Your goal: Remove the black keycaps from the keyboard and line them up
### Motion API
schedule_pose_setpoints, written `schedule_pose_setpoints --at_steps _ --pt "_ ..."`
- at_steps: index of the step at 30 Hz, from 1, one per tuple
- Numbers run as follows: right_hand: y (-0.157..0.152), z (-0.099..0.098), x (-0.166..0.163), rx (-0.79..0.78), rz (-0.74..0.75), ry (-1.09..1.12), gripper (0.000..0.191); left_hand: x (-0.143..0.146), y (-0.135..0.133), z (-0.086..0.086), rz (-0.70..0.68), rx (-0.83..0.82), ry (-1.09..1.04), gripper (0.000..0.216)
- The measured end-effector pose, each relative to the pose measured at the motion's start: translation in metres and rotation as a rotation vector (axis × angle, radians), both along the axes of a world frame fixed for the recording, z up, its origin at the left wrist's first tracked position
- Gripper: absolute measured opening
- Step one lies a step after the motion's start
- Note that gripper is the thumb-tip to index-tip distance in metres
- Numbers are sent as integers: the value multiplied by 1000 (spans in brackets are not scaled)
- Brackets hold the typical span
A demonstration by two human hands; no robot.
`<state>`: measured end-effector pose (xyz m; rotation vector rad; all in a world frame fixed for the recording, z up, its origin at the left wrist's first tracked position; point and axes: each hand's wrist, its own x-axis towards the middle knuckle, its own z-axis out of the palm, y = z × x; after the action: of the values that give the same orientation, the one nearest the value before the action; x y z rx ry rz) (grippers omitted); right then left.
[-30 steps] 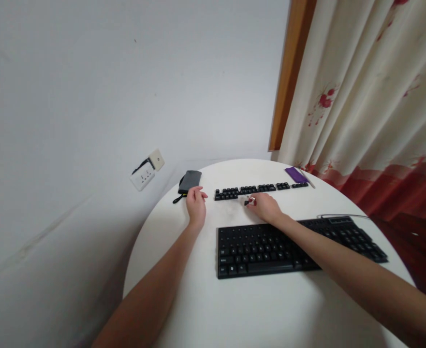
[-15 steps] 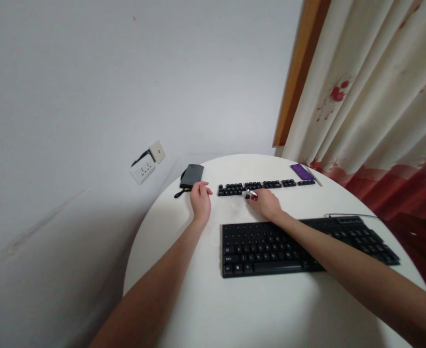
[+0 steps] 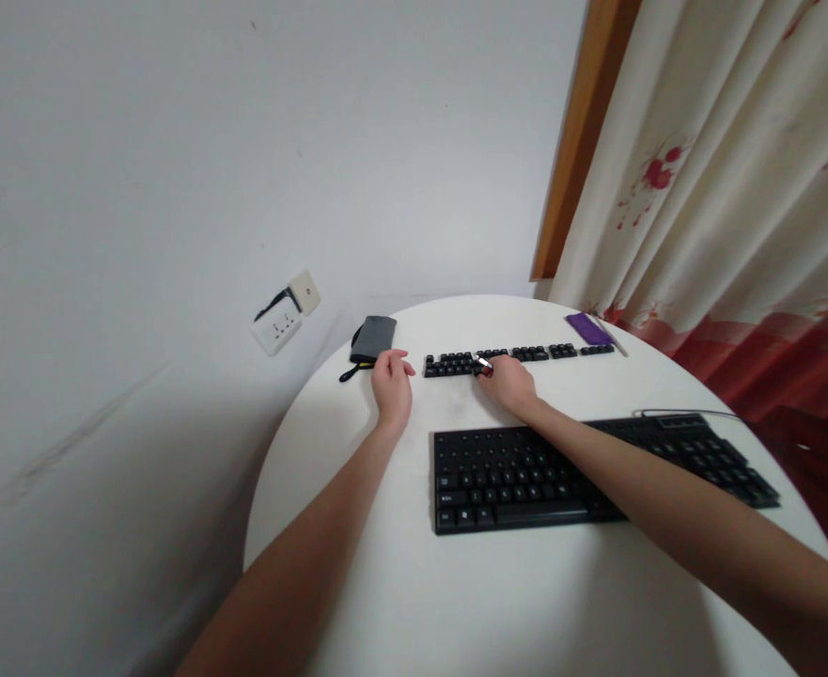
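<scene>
My left hand rests on its side on the white table, fingers loosely bent and apart, with nothing in it. Just behind it lies a dark grey pouch with a black loop. My right hand is closed on a small shiny silver tool, whose exact kind I cannot make out. The tool's tip is at the front edge of the rows of loose black keycaps. Nearer to me, under my right forearm, is a black keyboard; its upper rows look stripped of caps.
A purple cloth or pouch and a thin pale stick lie at the table's far right. The keyboard's cable runs along its back edge. A wall with a socket borders the left; a curtain hangs at right.
My right hand has moved slightly forward and left, bringing the silver tool and a black keycap by its tip up to the keycap rows. My left hand has stayed in place.
</scene>
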<state>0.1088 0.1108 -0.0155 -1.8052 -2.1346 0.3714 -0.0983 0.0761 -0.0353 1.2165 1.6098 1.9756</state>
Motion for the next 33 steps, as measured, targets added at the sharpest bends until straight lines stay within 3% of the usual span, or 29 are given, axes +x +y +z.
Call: schedule_pose_setpoints --at_steps 33 --pt "0 3 -5 -6 5 1 20 4 -3 5 -42 -33 23 19"
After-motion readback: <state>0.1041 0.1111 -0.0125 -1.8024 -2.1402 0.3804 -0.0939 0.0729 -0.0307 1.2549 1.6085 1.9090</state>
